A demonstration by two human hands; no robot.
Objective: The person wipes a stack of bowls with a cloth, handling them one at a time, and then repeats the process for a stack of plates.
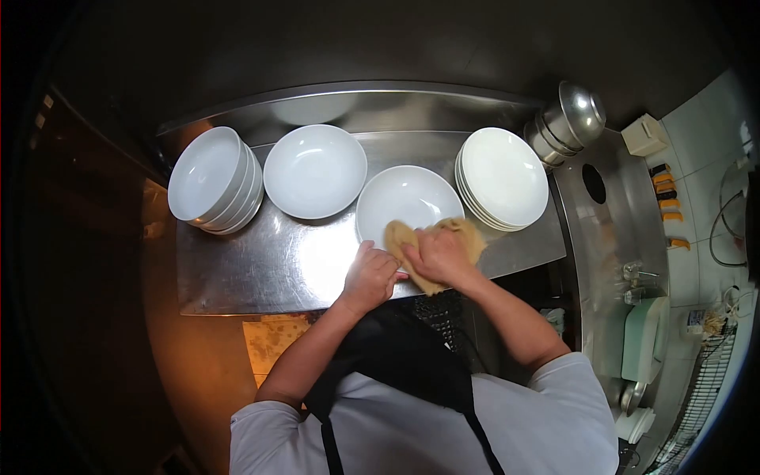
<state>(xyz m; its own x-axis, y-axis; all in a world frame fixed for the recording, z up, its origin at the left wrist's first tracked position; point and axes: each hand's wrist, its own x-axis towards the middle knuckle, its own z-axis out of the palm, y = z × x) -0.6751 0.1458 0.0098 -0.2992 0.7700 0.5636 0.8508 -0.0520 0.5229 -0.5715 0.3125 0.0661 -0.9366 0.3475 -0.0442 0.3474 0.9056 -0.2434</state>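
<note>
A white bowl (408, 194) sits near the front middle of the steel counter. My left hand (370, 279) is closed on the bowl's near-left rim, its fingers bent around the edge. Bunched in my right hand (440, 255) is a tan cloth (467, 234), pressed against the near rim of the same bowl. Part of the cloth hangs below the rim toward my apron, and another fold reaches close to my left fingers. The bowl's near edge is hidden behind the cloth and both hands.
On the steel counter (237, 273) stand a leaning stack of white bowls (207, 174), a single white bowl (315, 170) and a stack of white plates (505, 176). Nested metal bowls (580, 113) rise at the back right. A steel surface with a round hole (594, 184) adjoins on the right.
</note>
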